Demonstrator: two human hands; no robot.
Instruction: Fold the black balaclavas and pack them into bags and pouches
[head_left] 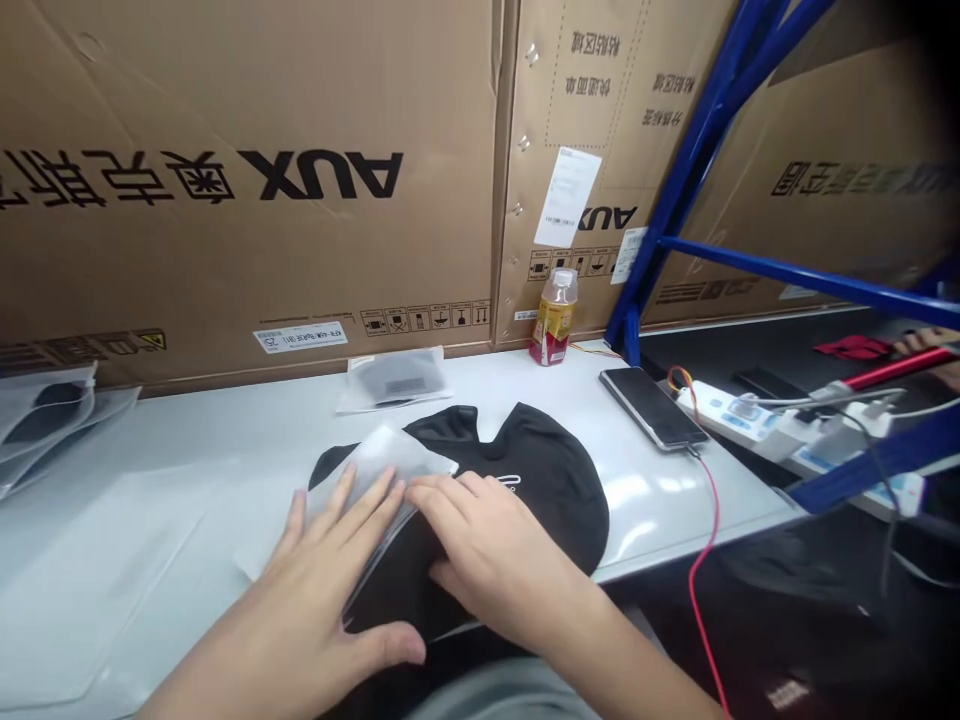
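Note:
My left hand (315, 600) lies flat with spread fingers on a clear plastic bag (382, 465), and its thumb reaches down near the bag's lower edge. The bag overlaps a black fabric piece (547, 490) with a small white logo, spread on the white table (697, 510). My right hand (480, 550) rests on the black fabric, its fingertips against the bag's edge. Part of the fabric is hidden under my hands and behind the bag.
Behind stand a bagged dark item (394, 380), a drink bottle (555, 318) and a smartphone (652, 408) on a red cable. Further right are a power strip (727, 415) and a blue metal rack (697, 170). Cardboard boxes (225, 170) form the back; a co-worker's hand (926, 345) shows far right.

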